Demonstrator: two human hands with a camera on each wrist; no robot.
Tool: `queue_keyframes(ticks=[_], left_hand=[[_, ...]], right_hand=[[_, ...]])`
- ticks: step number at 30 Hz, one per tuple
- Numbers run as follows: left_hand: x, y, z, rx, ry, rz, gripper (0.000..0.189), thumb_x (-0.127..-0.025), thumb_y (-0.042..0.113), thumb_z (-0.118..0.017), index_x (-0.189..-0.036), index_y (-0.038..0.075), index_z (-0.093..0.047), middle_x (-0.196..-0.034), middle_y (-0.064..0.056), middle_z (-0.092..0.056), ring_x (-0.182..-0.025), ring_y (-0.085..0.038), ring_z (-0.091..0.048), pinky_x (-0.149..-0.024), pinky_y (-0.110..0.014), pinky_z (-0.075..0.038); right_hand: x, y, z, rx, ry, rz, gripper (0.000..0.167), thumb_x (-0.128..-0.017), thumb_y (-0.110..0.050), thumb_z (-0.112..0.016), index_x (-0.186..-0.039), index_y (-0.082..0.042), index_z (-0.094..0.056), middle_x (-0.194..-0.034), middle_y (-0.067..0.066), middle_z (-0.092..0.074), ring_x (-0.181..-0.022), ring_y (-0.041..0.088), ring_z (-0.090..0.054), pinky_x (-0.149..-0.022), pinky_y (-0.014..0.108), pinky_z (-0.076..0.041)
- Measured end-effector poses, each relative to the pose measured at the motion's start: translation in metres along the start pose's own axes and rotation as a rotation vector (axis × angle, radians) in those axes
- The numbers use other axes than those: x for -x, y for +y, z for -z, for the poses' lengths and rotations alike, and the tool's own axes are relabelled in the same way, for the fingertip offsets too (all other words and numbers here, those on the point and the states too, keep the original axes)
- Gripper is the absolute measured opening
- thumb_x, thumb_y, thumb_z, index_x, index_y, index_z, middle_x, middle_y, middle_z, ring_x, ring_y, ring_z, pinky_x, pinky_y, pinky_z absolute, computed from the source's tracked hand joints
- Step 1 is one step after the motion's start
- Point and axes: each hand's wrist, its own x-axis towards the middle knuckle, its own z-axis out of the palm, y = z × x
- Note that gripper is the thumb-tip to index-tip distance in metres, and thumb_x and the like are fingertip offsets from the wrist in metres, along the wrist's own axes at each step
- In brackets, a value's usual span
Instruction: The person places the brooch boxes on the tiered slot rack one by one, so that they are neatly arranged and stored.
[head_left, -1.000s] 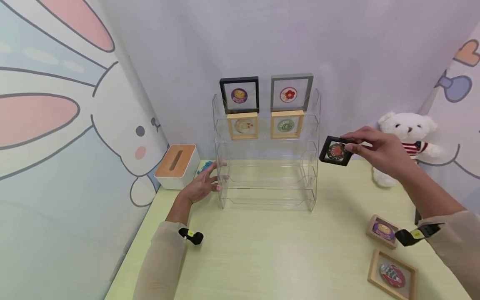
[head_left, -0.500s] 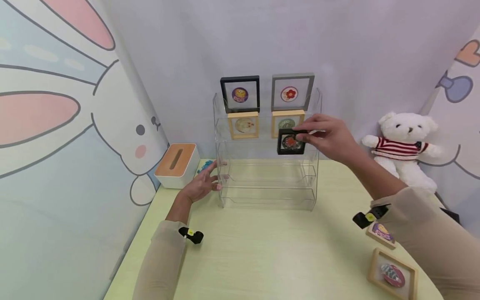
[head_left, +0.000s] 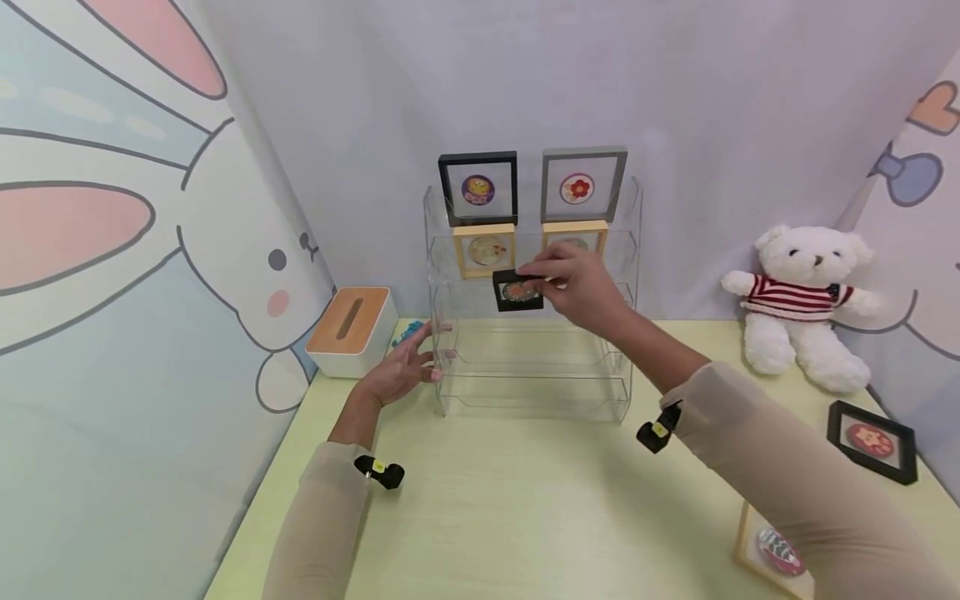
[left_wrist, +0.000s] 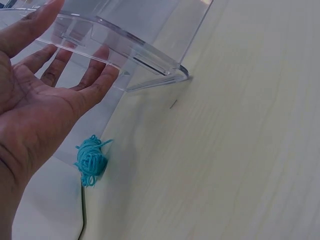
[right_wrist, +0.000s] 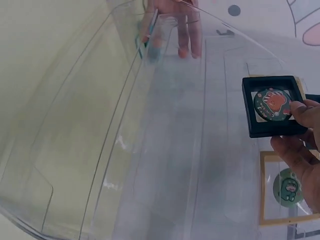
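Right hand [head_left: 581, 287] pinches black frame [head_left: 517, 292] at its 3 o'clock edge; left hand [head_left: 401, 371], fingers straight, braces clear rack [head_left: 626, 250] steady.

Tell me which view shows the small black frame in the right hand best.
Right wrist: the small black frame fills the view, its round badge clear, pinched by the right hand. Head view shows it small at the acrylic rack. Left wrist view misses it.
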Motion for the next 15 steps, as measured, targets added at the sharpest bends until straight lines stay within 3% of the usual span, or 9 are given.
queue_keyframes(ticks=[7, 15], left_hand=[[0.002, 0.001, -0.001, 0.001, 0.0, -0.005, 0.093, -0.1, -0.019, -0.056, -0.177, 0.018, -0.02, -0.185, -0.002, 0.001, -0.165, -0.049, -0.029, -0.112, -0.045, -0.048], [0.003, 0.001, -0.003, -0.01, 0.007, -0.006, 0.099, -0.099, -0.02, -0.057, -0.178, 0.019, -0.013, -0.185, -0.002, -0.002, -0.166, -0.051, -0.028, -0.117, -0.053, -0.047]], right_hand=[[-0.002, -0.006, -0.03, 0.045, -0.004, 0.017, 0.025, -0.099, 0.0, -0.08, -0.122, -0.008, -0.086, -0.113, 0.015, -0.074, -0.096, 0.033, -0.073, -0.075, 0.044, -0.059], [0.0, -0.009, -0.048, 0.074, -0.021, 0.002, 0.024, -0.099, 0.0, -0.079, -0.122, -0.005, -0.085, -0.112, 0.016, -0.074, -0.103, 0.036, -0.075, -0.085, 0.048, -0.062]])
